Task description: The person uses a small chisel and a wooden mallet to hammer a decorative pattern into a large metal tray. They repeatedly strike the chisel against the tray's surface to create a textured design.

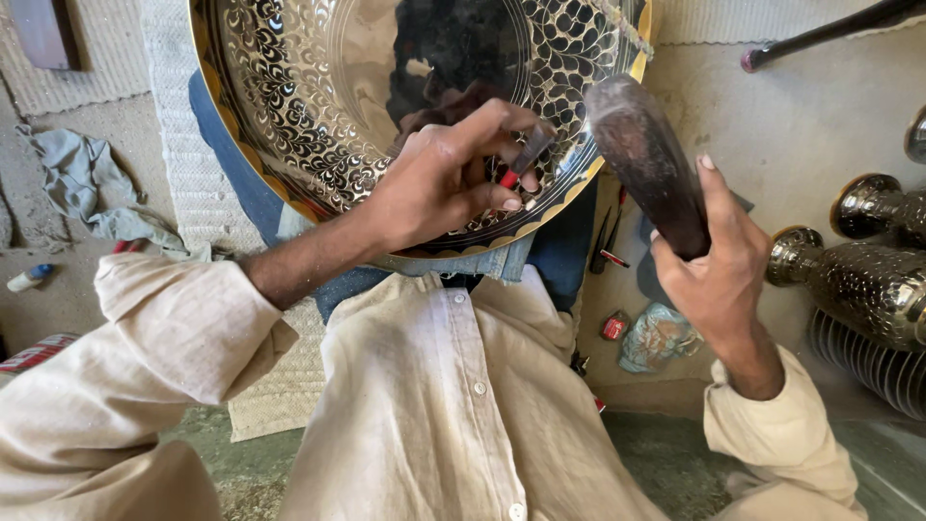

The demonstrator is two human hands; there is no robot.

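Engraving in progress: chisel on brass tray, mallet raised.

Left hand (439, 183) is pinching a small chisel (529, 151) against the engraved brass tray (289, 96), which is resting tilted on the lap. Right hand (719, 260) is closed around a dark wooden mallet (641, 159), hovering just beside the chisel head. Risk: an off-centre strike would be skidding the tip across the pattern, scarring it or catching the left fingers (502, 203); the unclamped tray could be shifting under the blow.

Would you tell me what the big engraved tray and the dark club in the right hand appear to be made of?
The tray looks like polished metal, probably brass: mirror-bright centre, golden rim, dark-filled engraving. The club in the right hand looks like dark, worn wood with a smooth, dull sheen, though that is less certain.
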